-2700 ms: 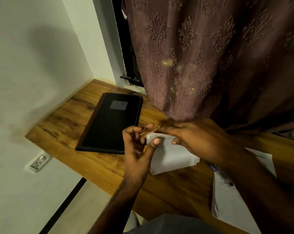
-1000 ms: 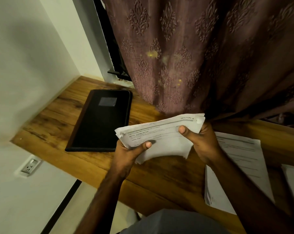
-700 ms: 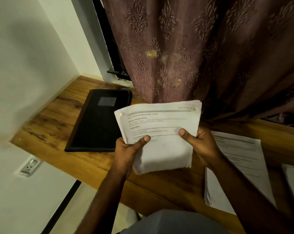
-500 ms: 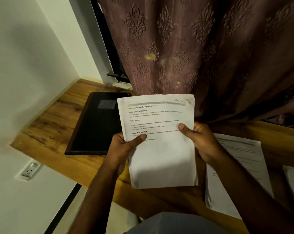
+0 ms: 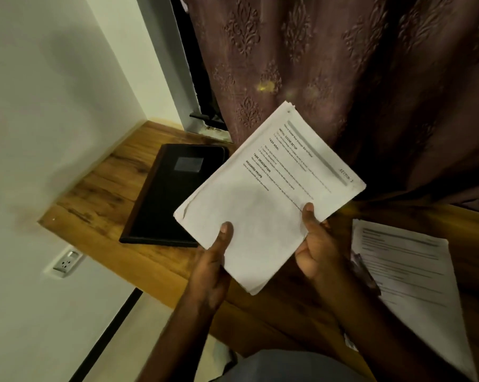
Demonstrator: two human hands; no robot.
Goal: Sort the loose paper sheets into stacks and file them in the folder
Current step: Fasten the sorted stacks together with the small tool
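Sheets (image 5: 263,205) in the bundle now sit turned on a diagonal above the wooden desk (image 5: 95,188), where half a second ago they stood nearly square to the viewer; the header corner points up and to the right, against the curtain (image 5: 356,78). Left hand (image 5: 210,274) grasps the bundle at its lower left edge, thumb lying flat on the top page. Right hand (image 5: 315,249) grasps the lower right edge, thumb likewise on top, fingers hidden beneath. The bundle is clear of the desk and overlaps the near right corner of the black folder (image 5: 172,197) in view.

Relative to the folder: it lies closed and flat on the desk, its far end near the curtain's hem. To its right, beyond the held bundle, a second paper stack (image 5: 409,274) rests on the desk, with a dark object on its left edge, too blurred to identify. To its left, a bare strip of desk runs to the white wall (image 5: 53,106). Below the folder, the desk's front edge drops to a wall socket (image 5: 67,261). Bare desk shows between the folder's near edge and the front edge.
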